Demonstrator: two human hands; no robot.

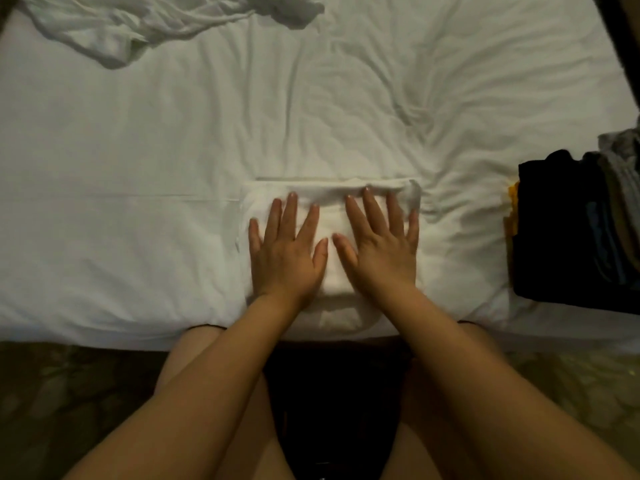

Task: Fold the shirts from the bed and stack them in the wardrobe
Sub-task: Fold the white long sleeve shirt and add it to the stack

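Both forearms were bare, no sleeves in view; left hand and right hand wore no rings or gloves.

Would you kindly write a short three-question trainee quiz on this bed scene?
1. True or false: both hands lie flat on the folded shirt.
2. Where is the crumpled garment? A) far left B) near right
3. What sits at the bed's right edge?

Key: 1 true: left hand and right hand press it, palms down. 2 A. 3 A dark clothes stack.
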